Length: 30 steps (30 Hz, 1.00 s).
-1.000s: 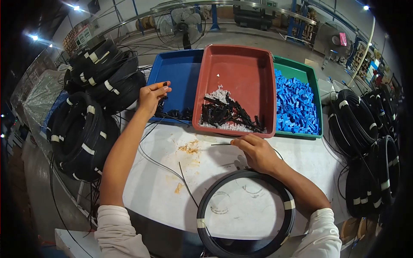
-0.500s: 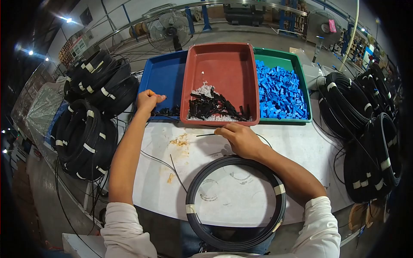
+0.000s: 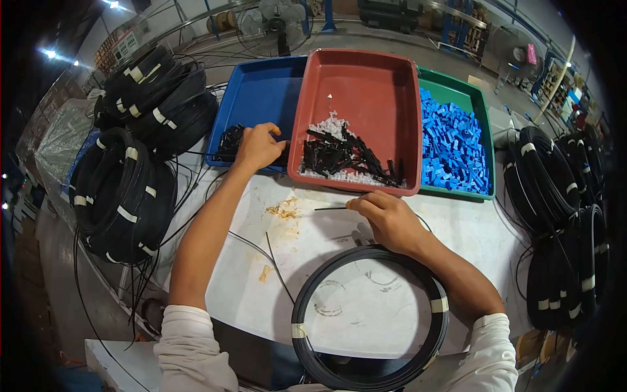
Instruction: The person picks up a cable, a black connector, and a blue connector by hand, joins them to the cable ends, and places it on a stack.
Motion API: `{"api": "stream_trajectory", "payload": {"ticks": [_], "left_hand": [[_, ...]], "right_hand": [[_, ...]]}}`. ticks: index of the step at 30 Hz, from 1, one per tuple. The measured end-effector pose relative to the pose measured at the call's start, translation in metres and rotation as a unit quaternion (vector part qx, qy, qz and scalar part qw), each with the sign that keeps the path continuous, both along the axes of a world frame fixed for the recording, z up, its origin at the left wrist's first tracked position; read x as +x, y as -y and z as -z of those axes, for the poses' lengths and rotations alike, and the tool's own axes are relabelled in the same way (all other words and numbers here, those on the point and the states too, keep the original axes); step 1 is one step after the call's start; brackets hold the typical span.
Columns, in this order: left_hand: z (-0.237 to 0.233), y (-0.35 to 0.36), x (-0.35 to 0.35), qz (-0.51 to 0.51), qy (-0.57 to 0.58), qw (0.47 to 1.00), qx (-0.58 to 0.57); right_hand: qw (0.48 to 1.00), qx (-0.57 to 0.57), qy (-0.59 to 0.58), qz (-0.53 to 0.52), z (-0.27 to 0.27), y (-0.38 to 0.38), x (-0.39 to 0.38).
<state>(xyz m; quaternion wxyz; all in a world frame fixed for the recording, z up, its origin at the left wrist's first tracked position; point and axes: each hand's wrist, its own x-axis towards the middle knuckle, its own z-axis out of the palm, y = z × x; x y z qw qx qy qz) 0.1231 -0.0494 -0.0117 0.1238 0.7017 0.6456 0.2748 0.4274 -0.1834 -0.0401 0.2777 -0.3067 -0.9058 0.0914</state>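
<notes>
My left hand (image 3: pixel 261 147) is over the front of the blue tray (image 3: pixel 261 75), fingers curled down beside small black parts (image 3: pixel 230 142). Whatever its fingertips hold is hidden. On the white table, my right hand (image 3: pixel 390 221) pinches a thin black cable (image 3: pixel 330 208) near its end, which sticks out to the left. That cable curves away behind the hand on the right. Below it lies a taped coil of black cable (image 3: pixel 302 294), overhanging the table's near edge, with another cable end (image 3: pixel 277 261) standing out at its left.
A red tray (image 3: pixel 362 78) with black pieces and white bits overlaps the blue tray and a green tray (image 3: pixel 450 85) of blue connectors (image 3: pixel 455 147). Taped cable coils are stacked at left (image 3: pixel 117 202) and right (image 3: pixel 542 176). A fan (image 3: pixel 273 26) stands behind.
My left hand has moved right and down into the blue tray, uncovering black parts at its left. My right hand keeps its pinch on the cable. The whole view has shifted slightly.
</notes>
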Motion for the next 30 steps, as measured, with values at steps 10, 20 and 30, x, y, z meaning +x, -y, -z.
{"api": "stream_trajectory", "payload": {"ticks": [10,20,30], "left_hand": [[0.003,-0.014,-0.001,-0.013,-0.117,0.993,-0.012],[-0.005,0.008,-0.008,0.055,-0.168,0.984,0.003],[0.003,-0.008,-0.043,0.067,0.092,0.989,0.096]], "right_hand": [[1.000,0.008,-0.005,0.003,0.000,-0.001,0.000],[0.999,0.031,0.021,0.004,0.001,0.001,0.000],[0.999,0.029,0.025,0.001,-0.001,0.001,0.001]]}}
